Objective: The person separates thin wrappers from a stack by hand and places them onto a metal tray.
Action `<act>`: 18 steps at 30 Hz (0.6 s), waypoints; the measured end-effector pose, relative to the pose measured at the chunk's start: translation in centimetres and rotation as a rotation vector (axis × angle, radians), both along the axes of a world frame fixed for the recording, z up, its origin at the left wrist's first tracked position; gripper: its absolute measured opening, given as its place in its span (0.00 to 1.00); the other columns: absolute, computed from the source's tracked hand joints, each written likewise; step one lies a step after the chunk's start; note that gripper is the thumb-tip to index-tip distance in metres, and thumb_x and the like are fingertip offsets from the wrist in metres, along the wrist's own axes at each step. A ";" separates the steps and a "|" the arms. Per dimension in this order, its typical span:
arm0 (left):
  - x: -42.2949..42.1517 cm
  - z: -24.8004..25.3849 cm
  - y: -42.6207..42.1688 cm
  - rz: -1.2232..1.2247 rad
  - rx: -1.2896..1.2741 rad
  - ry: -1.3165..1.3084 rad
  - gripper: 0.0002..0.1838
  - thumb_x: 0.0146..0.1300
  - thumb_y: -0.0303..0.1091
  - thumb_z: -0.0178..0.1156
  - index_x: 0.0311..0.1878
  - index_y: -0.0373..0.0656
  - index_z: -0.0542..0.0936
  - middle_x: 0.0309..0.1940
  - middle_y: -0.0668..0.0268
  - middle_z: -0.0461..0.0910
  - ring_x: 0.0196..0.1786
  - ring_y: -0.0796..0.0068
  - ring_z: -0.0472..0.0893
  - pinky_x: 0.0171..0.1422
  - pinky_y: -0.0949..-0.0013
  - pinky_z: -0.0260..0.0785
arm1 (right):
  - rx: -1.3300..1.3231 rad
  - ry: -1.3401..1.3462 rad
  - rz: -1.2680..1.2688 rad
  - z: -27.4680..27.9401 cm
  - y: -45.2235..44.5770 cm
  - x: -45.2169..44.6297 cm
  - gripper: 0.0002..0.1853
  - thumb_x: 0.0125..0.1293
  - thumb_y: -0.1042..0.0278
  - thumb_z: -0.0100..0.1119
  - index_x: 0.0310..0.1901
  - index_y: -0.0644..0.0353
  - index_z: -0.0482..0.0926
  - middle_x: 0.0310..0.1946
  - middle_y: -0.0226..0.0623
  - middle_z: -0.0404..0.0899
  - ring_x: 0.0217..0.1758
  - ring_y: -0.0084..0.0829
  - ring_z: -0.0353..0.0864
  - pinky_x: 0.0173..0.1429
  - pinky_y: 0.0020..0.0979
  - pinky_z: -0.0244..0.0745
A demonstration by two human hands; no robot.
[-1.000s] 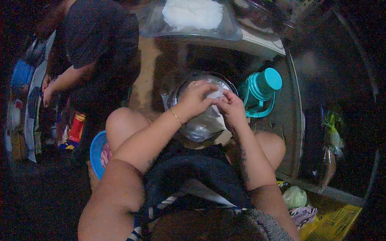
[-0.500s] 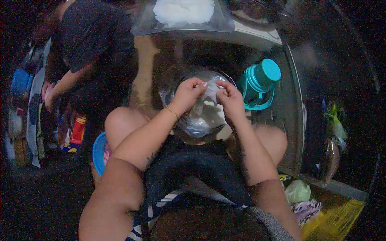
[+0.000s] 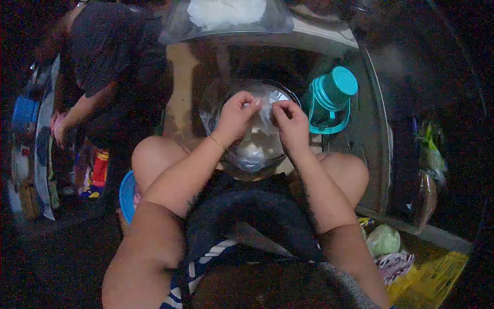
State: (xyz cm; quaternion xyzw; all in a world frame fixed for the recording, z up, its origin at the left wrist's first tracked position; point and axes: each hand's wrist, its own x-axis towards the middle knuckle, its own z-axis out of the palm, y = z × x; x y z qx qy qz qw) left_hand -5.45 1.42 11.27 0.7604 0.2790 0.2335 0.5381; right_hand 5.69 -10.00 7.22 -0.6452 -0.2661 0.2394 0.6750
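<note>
Over a round metal pot [image 3: 284,96] between the knees, both hands pinch a thin, clear plastic bag [image 3: 266,114]. My left hand [image 3: 237,116] has its thumb and fingers closed on the bag's left side. On the right side, my right hand [image 3: 292,123] grips the bag between thumb and fingertips. The hands are a little apart, with the filmy plastic between them. More crumpled clear plastic [image 3: 252,160] lies in the pot's near part, below the hands. What else the pot holds is too blurred to tell.
A teal bucket [image 3: 329,98] stands right of the pot. A clear tray [image 3: 226,26] with a white mass is at the top. Another person [image 3: 103,56] is at the left. A blue basin [image 3: 127,195] sits by the left knee, a cabbage [image 3: 383,241] at lower right.
The fingertips have moved farther apart, with the plastic spread between them. The tray and bucket sit slightly higher in the view.
</note>
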 end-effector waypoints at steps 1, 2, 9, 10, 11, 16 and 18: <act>0.0 0.3 -0.2 0.004 -0.019 -0.013 0.07 0.64 0.34 0.60 0.33 0.41 0.76 0.29 0.72 0.75 0.35 0.84 0.70 0.42 0.76 0.66 | -0.012 -0.020 -0.012 0.4 -0.2 -0.1 0.06 0.62 0.71 0.60 0.38 0.64 0.78 0.26 0.28 0.76 0.30 0.17 0.74 0.35 0.21 0.69; -0.1 0.6 -0.5 0.008 -0.039 -0.026 0.08 0.64 0.34 0.60 0.33 0.41 0.75 0.29 0.73 0.74 0.35 0.84 0.70 0.42 0.76 0.65 | -0.024 -0.041 -0.024 0.8 -0.4 -0.3 0.06 0.63 0.70 0.60 0.37 0.64 0.79 0.26 0.28 0.77 0.30 0.18 0.74 0.35 0.21 0.69; -0.2 0.6 -1.9 0.014 -0.083 -0.065 0.06 0.63 0.32 0.61 0.35 0.40 0.78 0.32 0.71 0.78 0.36 0.83 0.73 0.44 0.76 0.67 | -0.176 -0.188 -0.101 2.8 -1.0 -1.4 0.11 0.59 0.64 0.62 0.38 0.63 0.83 0.33 0.42 0.84 0.34 0.33 0.83 0.42 0.31 0.76; -0.2 0.8 -2.2 0.011 -0.079 -0.059 0.07 0.62 0.33 0.62 0.36 0.40 0.78 0.33 0.70 0.79 0.38 0.82 0.74 0.46 0.75 0.68 | -0.180 -0.214 -0.131 2.8 -1.0 -1.6 0.11 0.59 0.64 0.61 0.38 0.63 0.83 0.33 0.42 0.84 0.34 0.34 0.83 0.42 0.32 0.76; -0.2 0.9 -2.4 0.005 -0.079 -0.050 0.08 0.61 0.35 0.62 0.36 0.40 0.79 0.34 0.69 0.80 0.39 0.80 0.75 0.47 0.74 0.68 | -0.189 -0.236 -0.163 2.8 -0.9 -1.8 0.11 0.59 0.64 0.61 0.38 0.63 0.83 0.33 0.42 0.84 0.35 0.35 0.84 0.42 0.33 0.76; -0.4 1.0 -3.9 0.018 -0.025 -0.093 0.09 0.60 0.36 0.64 0.38 0.40 0.81 0.35 0.67 0.82 0.40 0.78 0.77 0.49 0.73 0.69 | -0.209 -0.256 -0.199 3.0 -1.2 -2.1 0.11 0.59 0.64 0.60 0.37 0.64 0.83 0.33 0.45 0.83 0.36 0.39 0.84 0.43 0.35 0.77; -0.2 0.4 -3.4 0.006 -0.026 -0.114 0.10 0.59 0.37 0.64 0.38 0.40 0.81 0.35 0.66 0.82 0.40 0.78 0.77 0.49 0.72 0.69 | -0.236 -0.268 -0.205 3.0 -0.9 -2.0 0.11 0.59 0.64 0.59 0.36 0.64 0.83 0.33 0.46 0.83 0.36 0.39 0.84 0.43 0.35 0.77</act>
